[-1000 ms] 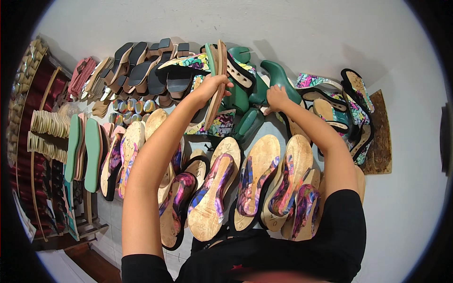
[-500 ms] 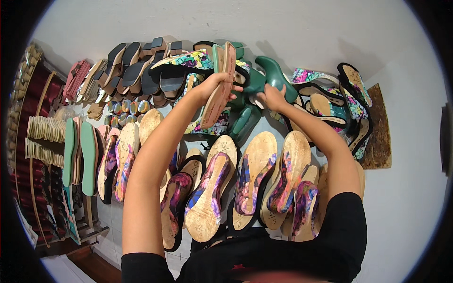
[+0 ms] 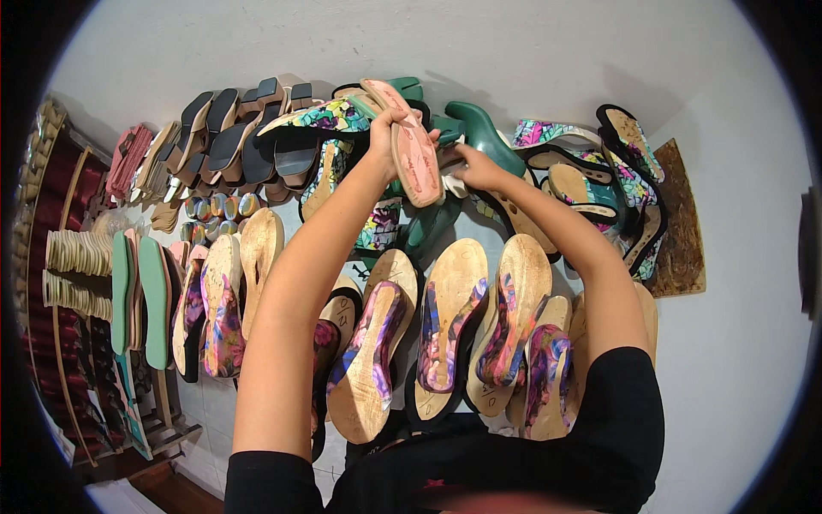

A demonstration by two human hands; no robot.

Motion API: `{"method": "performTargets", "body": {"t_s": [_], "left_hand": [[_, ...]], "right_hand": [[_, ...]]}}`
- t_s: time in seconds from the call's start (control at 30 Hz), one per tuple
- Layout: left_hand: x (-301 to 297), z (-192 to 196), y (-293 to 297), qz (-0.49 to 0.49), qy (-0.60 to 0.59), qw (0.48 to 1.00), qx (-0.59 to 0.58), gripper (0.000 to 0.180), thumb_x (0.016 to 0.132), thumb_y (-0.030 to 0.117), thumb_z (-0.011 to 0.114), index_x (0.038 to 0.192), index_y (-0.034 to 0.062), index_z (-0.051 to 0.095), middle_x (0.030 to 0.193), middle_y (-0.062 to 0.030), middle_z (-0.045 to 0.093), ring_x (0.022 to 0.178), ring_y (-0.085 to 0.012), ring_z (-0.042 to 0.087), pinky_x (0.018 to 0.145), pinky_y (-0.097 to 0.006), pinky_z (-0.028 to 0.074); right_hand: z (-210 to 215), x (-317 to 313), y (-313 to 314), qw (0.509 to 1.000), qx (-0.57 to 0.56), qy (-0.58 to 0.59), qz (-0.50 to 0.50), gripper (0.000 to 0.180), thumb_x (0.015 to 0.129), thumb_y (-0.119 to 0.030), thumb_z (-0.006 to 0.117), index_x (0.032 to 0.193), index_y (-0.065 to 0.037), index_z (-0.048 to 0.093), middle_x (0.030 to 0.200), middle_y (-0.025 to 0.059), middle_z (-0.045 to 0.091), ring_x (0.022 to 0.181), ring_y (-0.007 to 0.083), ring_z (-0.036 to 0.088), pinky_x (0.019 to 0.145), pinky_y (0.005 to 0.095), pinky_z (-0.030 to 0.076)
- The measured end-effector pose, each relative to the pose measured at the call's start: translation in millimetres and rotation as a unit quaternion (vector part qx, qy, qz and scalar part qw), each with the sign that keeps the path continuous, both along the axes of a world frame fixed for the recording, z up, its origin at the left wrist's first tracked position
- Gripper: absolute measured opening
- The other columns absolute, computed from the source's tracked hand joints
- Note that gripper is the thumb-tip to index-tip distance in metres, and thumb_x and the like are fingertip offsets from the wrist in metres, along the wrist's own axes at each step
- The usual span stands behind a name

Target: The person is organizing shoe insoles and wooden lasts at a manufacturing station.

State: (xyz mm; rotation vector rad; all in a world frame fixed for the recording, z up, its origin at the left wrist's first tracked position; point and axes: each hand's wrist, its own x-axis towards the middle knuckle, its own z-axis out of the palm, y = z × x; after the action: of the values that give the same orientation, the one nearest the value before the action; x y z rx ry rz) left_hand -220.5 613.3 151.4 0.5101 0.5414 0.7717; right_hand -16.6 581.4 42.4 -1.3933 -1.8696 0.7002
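The left hand (image 3: 383, 137) grips a pink sole (image 3: 415, 146). The right hand (image 3: 476, 168) pinches its edge above green shoe forms (image 3: 484, 133).

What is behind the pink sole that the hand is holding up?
Behind the pink sole lie green shoe forms and flowery sandals. What sits directly behind the sole is hidden.

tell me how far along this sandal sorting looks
Looks partway. Done: rows of cork-soled sandals with floral straps stand lined up below the hands. In hand: the left hand grips a pink sole, while the right hand touches the green shoe forms. Left: the jumbled floral sandals at right.
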Motion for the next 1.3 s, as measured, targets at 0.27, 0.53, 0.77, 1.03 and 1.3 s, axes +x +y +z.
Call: {"method": "performTargets", "body": {"t_s": [0.27, 0.53, 0.77, 1.03, 1.3], "left_hand": [[7, 12, 12, -0.016, 0.040, 0.997, 0.058, 0.048, 0.068, 0.028, 0.047, 0.110, 0.0053, 0.040, 0.093, -0.0181, 0.053, 0.075, -0.0286, 0.058, 0.068, -0.041, 0.046], [-41, 4, 16, -0.017, 0.046, 0.992, 0.116, 0.048, 0.078, 0.025, 0.041, 0.121, 0.0027, 0.036, 0.086, -0.0128, 0.054, 0.082, -0.0301, 0.058, 0.075, -0.040, 0.046], [-48, 16, -4, 0.024, 0.115, 0.988, 0.104, 0.046, 0.083, 0.031, 0.037, 0.124, 0.0087, 0.034, 0.089, -0.0136, 0.057, 0.083, -0.0297, 0.059, 0.074, -0.041, 0.047], [-62, 15, -5, 0.001, 0.148, 0.984, 0.098, 0.035, 0.076, 0.028, 0.049, 0.102, 0.0053, 0.044, 0.075, -0.0060, 0.051, 0.071, -0.0226, 0.054, 0.068, -0.036, 0.043], [-62, 5, -7, -0.015, 0.141, 0.988, 0.055, 0.029, 0.076, 0.031, 0.048, 0.093, 0.0080, 0.042, 0.076, -0.0068, 0.050, 0.073, -0.0251, 0.057, 0.064, -0.038, 0.044]], "right_hand": [[-15, -17, -1, 0.780, -0.068, -0.595, 0.179, 0.071, 0.059, -0.012, 0.065, 0.123, -0.005, 0.036, 0.106, 0.0168, 0.056, 0.099, 0.0291, 0.054, 0.083, 0.0381, 0.044], [47, -31, -6, 0.829, -0.110, -0.524, 0.161, 0.060, 0.069, -0.003, 0.056, 0.125, -0.005, 0.035, 0.092, 0.0161, 0.060, 0.082, 0.0308, 0.061, 0.062, 0.0403, 0.049], [67, -8, 5, 0.823, -0.069, -0.514, 0.233, 0.042, 0.064, -0.001, 0.062, 0.103, -0.004, 0.046, 0.084, 0.0148, 0.060, 0.082, 0.0323, 0.059, 0.067, 0.0406, 0.048], [73, 22, 3, 0.885, -0.052, -0.422, 0.191, 0.030, 0.062, 0.005, 0.055, 0.090, -0.003, 0.051, 0.089, 0.0142, 0.057, 0.087, 0.0323, 0.056, 0.071, 0.0397, 0.045], [74, 27, -13, 0.916, 0.010, -0.395, 0.074, 0.036, 0.062, 0.008, 0.055, 0.094, -0.008, 0.053, 0.098, 0.0105, 0.055, 0.092, 0.0313, 0.055, 0.074, 0.0396, 0.046]]}}
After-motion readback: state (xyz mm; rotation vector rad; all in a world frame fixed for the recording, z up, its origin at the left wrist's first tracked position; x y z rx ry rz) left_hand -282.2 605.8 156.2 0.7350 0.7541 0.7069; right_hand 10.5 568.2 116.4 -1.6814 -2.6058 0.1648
